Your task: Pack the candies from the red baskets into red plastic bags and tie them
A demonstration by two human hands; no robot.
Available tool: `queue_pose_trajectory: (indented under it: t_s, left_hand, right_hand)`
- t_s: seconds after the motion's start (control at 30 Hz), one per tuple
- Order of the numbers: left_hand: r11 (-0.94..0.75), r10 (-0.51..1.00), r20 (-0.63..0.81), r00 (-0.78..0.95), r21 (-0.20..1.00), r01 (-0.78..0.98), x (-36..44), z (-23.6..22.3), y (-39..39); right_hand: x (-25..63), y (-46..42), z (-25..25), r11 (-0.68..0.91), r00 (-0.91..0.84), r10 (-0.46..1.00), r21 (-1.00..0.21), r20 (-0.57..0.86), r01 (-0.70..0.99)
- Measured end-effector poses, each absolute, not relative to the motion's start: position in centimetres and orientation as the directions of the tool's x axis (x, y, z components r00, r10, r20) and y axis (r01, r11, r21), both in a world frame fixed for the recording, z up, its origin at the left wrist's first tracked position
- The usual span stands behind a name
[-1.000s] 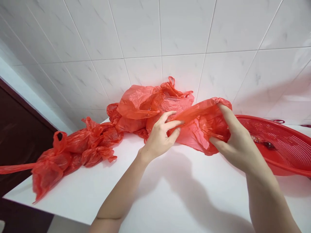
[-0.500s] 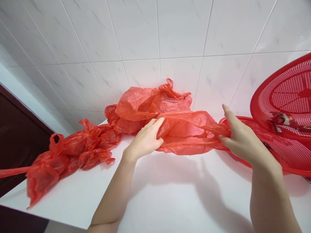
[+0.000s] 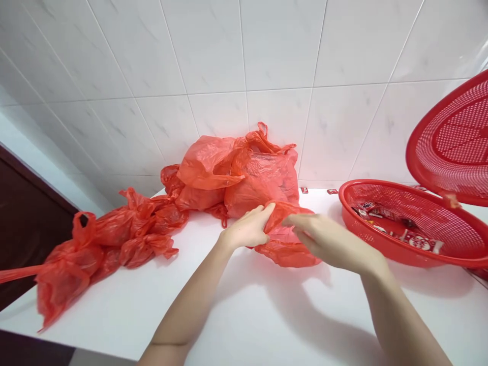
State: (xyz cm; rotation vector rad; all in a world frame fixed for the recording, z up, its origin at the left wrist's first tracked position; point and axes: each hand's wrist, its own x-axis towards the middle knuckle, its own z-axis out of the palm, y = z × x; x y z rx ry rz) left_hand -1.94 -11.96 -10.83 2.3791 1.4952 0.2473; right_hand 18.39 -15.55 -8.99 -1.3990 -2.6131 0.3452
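Red plastic bag above white table, between left hand, thumb and forefinger parted, and right hand, fingers bent; can't tell either grip. Thin film could tear if tugged unevenly, or snag on bag pile just behind.

Both hands at red bag, tied bags L, basket w/ packets R

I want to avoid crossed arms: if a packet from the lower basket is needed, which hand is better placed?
Probably the right hand: it is nearer to the lower basket and its packets. The left hand is farther, at the red bag.
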Motion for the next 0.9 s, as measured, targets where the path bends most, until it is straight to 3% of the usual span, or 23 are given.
queue_pose_trajectory:
  t_s: [0.07,0.13,0.4,0.63,0.73,0.9]
  left_hand:
    - [-0.339,0.904,-0.140,0.403,0.336,0.878,-1.9,-10.7,-11.8]
    - [-0.311,0.902,-0.203,0.380,0.304,0.901,-2.2,-10.5,-11.6]
    - [-0.172,0.908,-0.338,0.247,0.236,0.956,-5.4,-10.0,-9.7]
    - [-0.283,0.874,-0.327,0.360,0.260,0.923,-6.2,-9.8,-9.6]
    - [-0.344,0.873,-0.255,0.416,0.285,0.895,-6.0,-9.9,-9.9]
    - [-0.568,0.808,0.100,0.581,0.392,0.724,-4.3,-10.1,-10.7]
  right_hand:
    - [17.4,-14.4,-10.2,0.503,-0.527,0.821,-0.160,-0.219,0.850]
    - [16.9,-13.0,-11.5,0.451,-0.444,0.826,-0.064,-0.348,0.890]
    - [17.8,-10.4,-13.6,0.362,-0.313,0.833,0.022,-0.456,0.932]
    - [18.4,-10.7,-12.8,0.330,-0.285,0.831,0.012,-0.479,0.944]
    - [18.5,-10.8,-12.7,0.332,-0.285,0.819,0.007,-0.499,0.943]
    - [18.5,-10.7,-12.6,0.323,-0.274,0.813,0.006,-0.514,0.946]
